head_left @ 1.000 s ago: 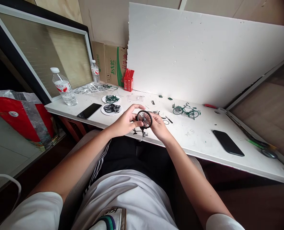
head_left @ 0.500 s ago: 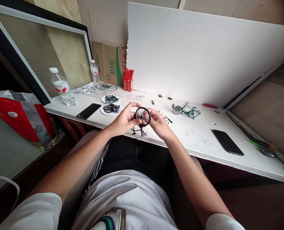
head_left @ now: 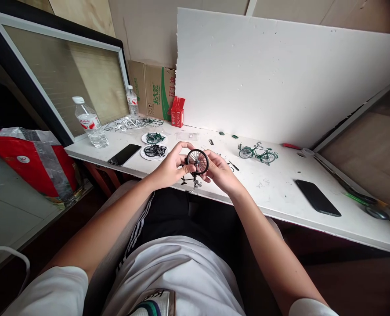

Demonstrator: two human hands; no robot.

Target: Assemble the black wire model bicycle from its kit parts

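Observation:
I hold a small black model bicycle (head_left: 195,169) over the near edge of the white table (head_left: 274,188). Its spoked wheel (head_left: 197,160) faces me, and the frame and handlebar hang below. My left hand (head_left: 170,166) pinches the model from the left, fingers closed on it. My right hand (head_left: 218,170) grips it from the right, fingers curled around the wheel's side. A finished green model bicycle (head_left: 257,152) stands on the table beyond my right hand.
Two white plates with bicycle parts (head_left: 153,145), a black phone (head_left: 124,154) and a water bottle (head_left: 89,123) lie left. Another black phone (head_left: 318,198) lies right, near tools (head_left: 366,204). A white foam board (head_left: 280,74), a cardboard box (head_left: 153,92) and a red carton (head_left: 177,112) stand behind.
The wheel was lifted slightly and both hands shifted their grip a little; the view moved a bit. Nothing on the table changed.

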